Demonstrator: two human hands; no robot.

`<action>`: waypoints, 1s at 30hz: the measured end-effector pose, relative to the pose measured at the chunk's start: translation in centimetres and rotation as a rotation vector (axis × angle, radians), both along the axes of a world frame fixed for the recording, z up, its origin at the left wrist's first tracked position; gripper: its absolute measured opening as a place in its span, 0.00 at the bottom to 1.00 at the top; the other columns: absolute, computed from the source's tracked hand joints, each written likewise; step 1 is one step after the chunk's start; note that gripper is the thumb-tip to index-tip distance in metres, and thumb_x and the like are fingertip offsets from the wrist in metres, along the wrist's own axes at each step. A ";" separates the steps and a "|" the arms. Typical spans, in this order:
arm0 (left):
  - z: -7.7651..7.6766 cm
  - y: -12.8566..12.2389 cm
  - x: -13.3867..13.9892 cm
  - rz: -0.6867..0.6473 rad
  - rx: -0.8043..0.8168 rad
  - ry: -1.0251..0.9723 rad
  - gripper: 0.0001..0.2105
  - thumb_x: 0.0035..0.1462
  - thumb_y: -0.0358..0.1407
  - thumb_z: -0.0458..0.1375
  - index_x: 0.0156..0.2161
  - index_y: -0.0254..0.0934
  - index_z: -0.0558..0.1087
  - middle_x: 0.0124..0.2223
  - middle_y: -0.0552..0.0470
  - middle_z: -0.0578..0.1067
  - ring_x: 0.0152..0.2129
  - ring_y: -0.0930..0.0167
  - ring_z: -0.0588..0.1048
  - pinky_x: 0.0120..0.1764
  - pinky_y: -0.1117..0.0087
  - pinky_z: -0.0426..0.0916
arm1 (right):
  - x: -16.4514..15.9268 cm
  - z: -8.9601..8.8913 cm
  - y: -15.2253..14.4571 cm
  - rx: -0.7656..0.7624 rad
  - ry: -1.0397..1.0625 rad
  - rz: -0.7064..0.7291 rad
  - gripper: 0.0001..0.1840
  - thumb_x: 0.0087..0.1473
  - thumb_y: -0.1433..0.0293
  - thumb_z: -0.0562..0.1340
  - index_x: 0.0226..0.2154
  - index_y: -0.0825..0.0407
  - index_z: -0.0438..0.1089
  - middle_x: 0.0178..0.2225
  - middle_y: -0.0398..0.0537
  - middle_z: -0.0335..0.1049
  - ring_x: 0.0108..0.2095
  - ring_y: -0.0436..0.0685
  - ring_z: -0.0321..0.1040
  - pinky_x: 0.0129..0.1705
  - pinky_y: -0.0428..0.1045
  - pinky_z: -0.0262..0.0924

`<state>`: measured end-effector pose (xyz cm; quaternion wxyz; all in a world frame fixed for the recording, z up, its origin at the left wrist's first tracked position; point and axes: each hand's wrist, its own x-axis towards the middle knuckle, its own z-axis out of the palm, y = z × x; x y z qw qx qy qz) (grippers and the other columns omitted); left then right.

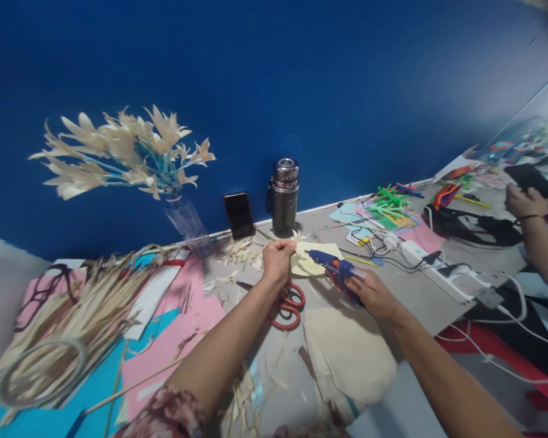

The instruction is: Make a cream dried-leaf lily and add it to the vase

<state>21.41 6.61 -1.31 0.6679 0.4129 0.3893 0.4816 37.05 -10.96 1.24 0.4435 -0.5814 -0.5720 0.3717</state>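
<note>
Holding the blue glue gun [335, 265] at centre, the right hand [369, 292] is wrapping its fingers round the grip; the left hand's [277, 260] fingers are apparently pinching a pale flower-like piece [298, 236]. Gluing seems to be happening, calling for steady nozzle aim. Yellow paper [302, 266] is lying between; red-handled scissors [295, 308] are resting nearer. No writing is reading clearly.

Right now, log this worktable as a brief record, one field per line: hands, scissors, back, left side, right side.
Left hand: fingertips pinched at a pale flower piece
Right hand: gripping a blue glue gun, pointed toward the left hand
Scissors: red-handled, partly hidden behind the left forearm
Back: upright phone, metallic flask
Left side: dried strips, vase of pale flowers
Right side: white power strip, green fuzzy bundle
</note>
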 end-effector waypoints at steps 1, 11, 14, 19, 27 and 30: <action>0.0 0.0 0.0 -0.002 -0.002 -0.004 0.10 0.36 0.36 0.71 0.24 0.32 0.78 0.21 0.53 0.73 0.19 0.76 0.68 0.27 0.74 0.62 | 0.0 0.0 0.0 0.000 -0.003 0.003 0.26 0.62 0.48 0.56 0.40 0.54 0.73 0.31 0.49 0.70 0.29 0.54 0.63 0.31 0.46 0.58; 0.2 0.0 0.1 -0.024 -0.069 -0.081 0.10 0.36 0.34 0.72 0.25 0.31 0.77 0.21 0.53 0.74 0.20 0.76 0.70 0.30 0.72 0.65 | 0.7 -0.9 -0.2 -0.029 -0.020 0.019 0.27 0.62 0.48 0.55 0.41 0.55 0.73 0.30 0.47 0.68 0.28 0.53 0.61 0.30 0.46 0.56; 0.4 0.1 0.1 -0.028 -0.094 -0.102 0.09 0.37 0.32 0.72 0.25 0.31 0.77 0.21 0.53 0.74 0.20 0.76 0.70 0.31 0.73 0.66 | 0.6 -0.6 -0.2 -0.027 -0.021 0.010 0.27 0.62 0.47 0.55 0.41 0.55 0.73 0.31 0.47 0.68 0.28 0.53 0.62 0.30 0.46 0.56; 1.1 0.0 -0.2 -0.057 -0.148 -0.150 0.08 0.39 0.29 0.71 0.24 0.31 0.76 0.22 0.52 0.74 0.21 0.75 0.72 0.31 0.72 0.68 | 0.0 1.1 0.1 -0.025 -0.167 0.053 0.24 0.63 0.50 0.54 0.40 0.52 0.72 0.32 0.47 0.69 0.29 0.54 0.63 0.31 0.47 0.57; 3.5 -0.3 -1.6 -0.129 -0.204 -0.240 0.06 0.43 0.25 0.69 0.24 0.31 0.75 0.24 0.51 0.75 0.22 0.76 0.73 0.32 0.74 0.69 | -0.2 0.4 1.1 -0.012 -0.648 0.042 0.18 0.63 0.59 0.56 0.47 0.53 0.71 0.43 0.55 0.72 0.42 0.60 0.67 0.45 0.51 0.59; 4.6 -0.8 -2.3 -0.185 -0.213 -0.261 0.05 0.45 0.25 0.68 0.25 0.31 0.76 0.24 0.51 0.75 0.23 0.75 0.73 0.34 0.73 0.70 | -0.5 -0.8 1.6 -0.080 -0.857 -0.029 0.17 0.61 0.59 0.60 0.44 0.54 0.72 0.41 0.55 0.72 0.42 0.61 0.67 0.43 0.50 0.57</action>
